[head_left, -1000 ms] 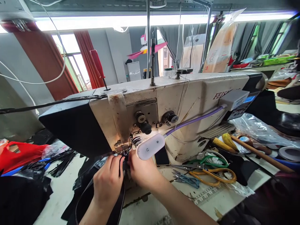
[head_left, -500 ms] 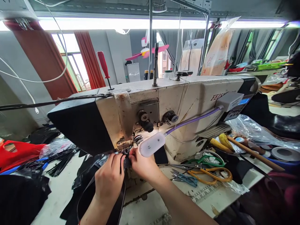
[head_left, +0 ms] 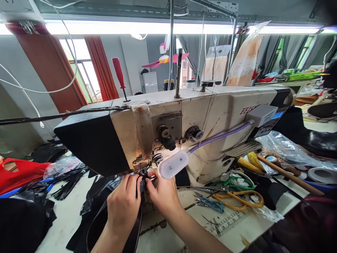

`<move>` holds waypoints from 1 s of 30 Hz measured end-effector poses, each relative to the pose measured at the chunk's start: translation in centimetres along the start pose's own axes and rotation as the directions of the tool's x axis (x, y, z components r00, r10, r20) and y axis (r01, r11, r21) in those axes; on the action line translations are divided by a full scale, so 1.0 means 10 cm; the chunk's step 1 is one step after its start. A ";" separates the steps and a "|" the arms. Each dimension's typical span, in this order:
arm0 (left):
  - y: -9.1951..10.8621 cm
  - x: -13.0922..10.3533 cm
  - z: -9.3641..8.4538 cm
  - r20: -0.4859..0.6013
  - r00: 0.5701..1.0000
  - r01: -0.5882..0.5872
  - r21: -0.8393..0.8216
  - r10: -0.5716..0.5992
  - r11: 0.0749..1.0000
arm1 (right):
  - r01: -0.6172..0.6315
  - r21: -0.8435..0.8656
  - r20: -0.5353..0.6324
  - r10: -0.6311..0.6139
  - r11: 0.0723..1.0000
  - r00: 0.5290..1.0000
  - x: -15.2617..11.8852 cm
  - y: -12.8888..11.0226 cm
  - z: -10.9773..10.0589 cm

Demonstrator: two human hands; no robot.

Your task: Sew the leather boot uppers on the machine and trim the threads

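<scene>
My left hand [head_left: 124, 202] is closed on a piece of black material [head_left: 142, 183] just under the needle area of the sewing machine [head_left: 210, 116]. A thin black strip runs between its fingers. On the right of the same spot, my right hand [head_left: 163, 193] has its thumb and fingers pinched at the material's edge; its fingertips lie partly behind the white lamp head [head_left: 173, 164]. The presser foot is mostly hidden by fingers. A long black band [head_left: 96, 225] curves down from the work below my left wrist.
Blue-handled snips [head_left: 213, 205], yellow-handled scissors [head_left: 244, 202] and green-handled scissors [head_left: 239, 182] lie right of my right forearm. A red screwdriver [head_left: 118, 73] stands upright on the machine head. Black cords [head_left: 70, 184] and a red bag [head_left: 21, 174] are at left.
My right hand has shifted slightly down, its thumb now pointing more upward at the material. My left hand stays nearly in place. The whole view has moved a little.
</scene>
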State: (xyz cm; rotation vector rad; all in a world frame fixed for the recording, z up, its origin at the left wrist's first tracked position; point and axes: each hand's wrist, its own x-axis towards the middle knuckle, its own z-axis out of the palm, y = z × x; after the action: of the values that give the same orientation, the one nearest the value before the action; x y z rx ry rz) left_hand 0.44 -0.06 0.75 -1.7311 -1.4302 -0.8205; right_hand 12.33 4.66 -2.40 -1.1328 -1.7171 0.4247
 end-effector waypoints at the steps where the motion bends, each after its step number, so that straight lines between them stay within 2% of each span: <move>1: 0.00 0.00 0.00 0.001 1.000 0.000 0.002 0.000 1.000 | 0.004 -0.036 0.001 -0.004 0.999 1.000 0.01 -0.04 -0.02; 4: 0.00 0.00 -0.01 -0.001 1.000 0.001 0.006 -0.001 1.000 | 0.039 -0.133 0.004 -0.038 0.990 0.999 0.02 -0.09 -0.05; 7: 0.00 0.00 -0.01 0.001 1.000 0.010 0.005 -0.010 1.000 | 0.169 -0.093 0.019 -0.168 0.981 0.986 0.05 -0.02 -0.04; 10: 0.00 -0.01 0.00 -0.010 1.000 0.017 0.002 -0.017 1.000 | 0.336 -0.028 0.045 -0.335 0.941 0.941 0.08 0.10 0.00; 13: 0.01 -0.01 0.01 -0.022 1.000 0.020 0.013 -0.020 1.000 | 0.415 -0.001 0.037 -0.415 0.910 0.909 0.06 0.19 0.04; 15: 0.01 0.00 0.01 -0.019 1.000 0.021 0.018 -0.021 1.000 | 0.402 0.014 0.001 -0.402 0.915 0.915 0.03 0.20 0.05; 19: 0.01 0.01 0.01 -0.011 1.000 0.009 0.018 -0.009 1.000 | 0.284 0.060 -0.077 -0.279 0.957 0.957 -0.02 0.18 0.06; 25: 0.02 0.02 0.00 -0.023 1.000 0.016 0.020 -0.015 1.000 | 0.131 0.087 -0.115 -0.121 0.988 0.986 -0.03 0.10 0.06; 27: 0.02 0.02 0.00 -0.018 1.000 0.018 0.015 -0.018 1.000 | 0.148 0.089 -0.094 -0.139 0.985 0.986 -0.04 0.09 0.06; 30: 0.01 0.02 0.00 -0.012 1.000 0.022 0.008 -0.022 1.000 | 0.271 0.096 -0.047 -0.268 0.958 0.962 -0.01 0.12 0.04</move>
State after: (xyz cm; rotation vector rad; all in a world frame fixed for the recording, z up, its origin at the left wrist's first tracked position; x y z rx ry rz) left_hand 0.60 0.01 0.89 -1.7041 -1.4451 -0.8347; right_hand 12.58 5.23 -3.50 -0.8132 -1.7696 0.3168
